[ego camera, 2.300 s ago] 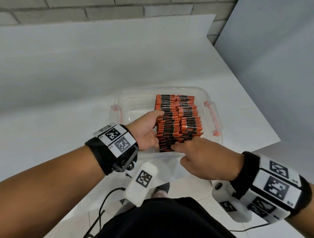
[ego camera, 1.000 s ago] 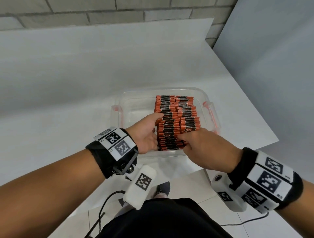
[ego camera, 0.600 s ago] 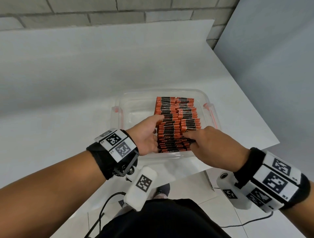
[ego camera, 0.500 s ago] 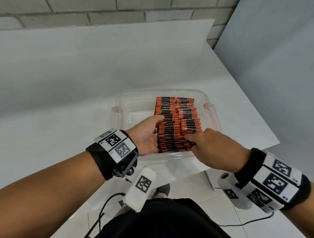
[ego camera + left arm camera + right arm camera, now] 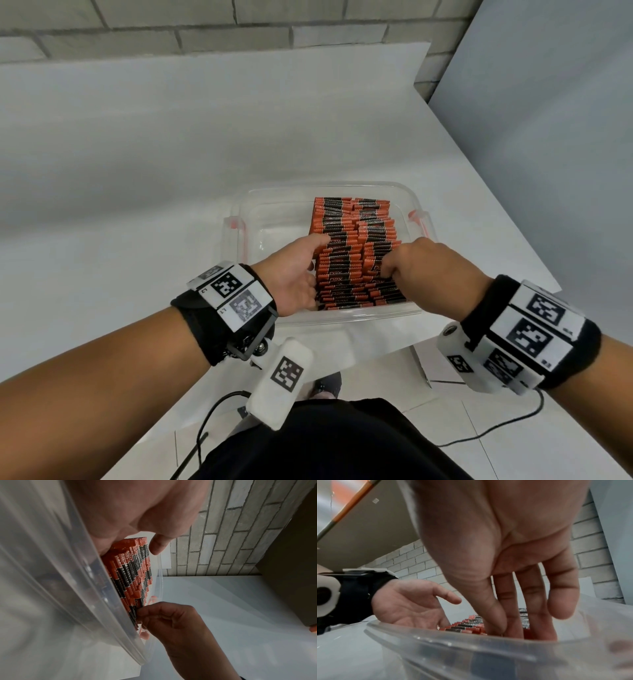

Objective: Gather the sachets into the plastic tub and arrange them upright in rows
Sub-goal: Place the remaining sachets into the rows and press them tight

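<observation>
From the head view, a clear plastic tub (image 5: 329, 318) sits on a white table (image 5: 137, 205), and the orange-and-black sachets (image 5: 352, 240) stand on edge in two packed rows filling its right half. The left hand (image 5: 298, 270) is inside the tub on the left flank of the rows, palm turned toward them, fingers straight and laid against the sachet edges, thumb stretched forward along the top. The right hand (image 5: 424, 270) reaches in from the near right, knuckles up, its fingers bent down into the near end of the right row.

In the left wrist view, the left hand (image 5: 137, 507) fills the top, its thumb (image 5: 159, 543) extended past the far end of the sachets (image 5: 132, 574), which lie just below the palm. Beyond them the right hand (image 5: 171, 620) has its fingertips curled onto the tops of a few sachets beside the tub's near wall (image 5: 85, 601).

In the right wrist view, the right hand (image 5: 513, 561) hangs over the tub rim (image 5: 453, 646), thumb and first two fingers dipped among the sachets (image 5: 467, 626) in what looks like a pinch, the little finger lifted clear. To its left the left hand (image 5: 409, 604) lies flat and relaxed, palm open against the row's side.
</observation>
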Tool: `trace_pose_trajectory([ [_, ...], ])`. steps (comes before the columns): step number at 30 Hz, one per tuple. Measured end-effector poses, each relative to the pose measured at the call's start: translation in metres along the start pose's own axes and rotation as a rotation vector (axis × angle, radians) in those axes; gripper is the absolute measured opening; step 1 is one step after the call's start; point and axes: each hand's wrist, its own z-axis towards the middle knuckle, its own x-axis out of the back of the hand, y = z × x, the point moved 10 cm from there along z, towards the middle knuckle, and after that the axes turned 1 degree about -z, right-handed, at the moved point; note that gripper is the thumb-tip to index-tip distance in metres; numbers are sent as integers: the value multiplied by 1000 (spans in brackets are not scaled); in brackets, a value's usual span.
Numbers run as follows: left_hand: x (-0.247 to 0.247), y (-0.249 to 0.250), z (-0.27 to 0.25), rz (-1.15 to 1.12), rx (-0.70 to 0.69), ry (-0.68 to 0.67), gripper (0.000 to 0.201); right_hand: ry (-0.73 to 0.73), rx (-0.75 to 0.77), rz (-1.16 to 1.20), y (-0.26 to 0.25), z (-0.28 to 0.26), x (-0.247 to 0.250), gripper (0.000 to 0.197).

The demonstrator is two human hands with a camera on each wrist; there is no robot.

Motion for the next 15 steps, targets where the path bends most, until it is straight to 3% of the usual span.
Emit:
trace_pose_trajectory([
  [15,0,2,-2,14,-35,2,29,2,-19,-168,2,9,1,25],
])
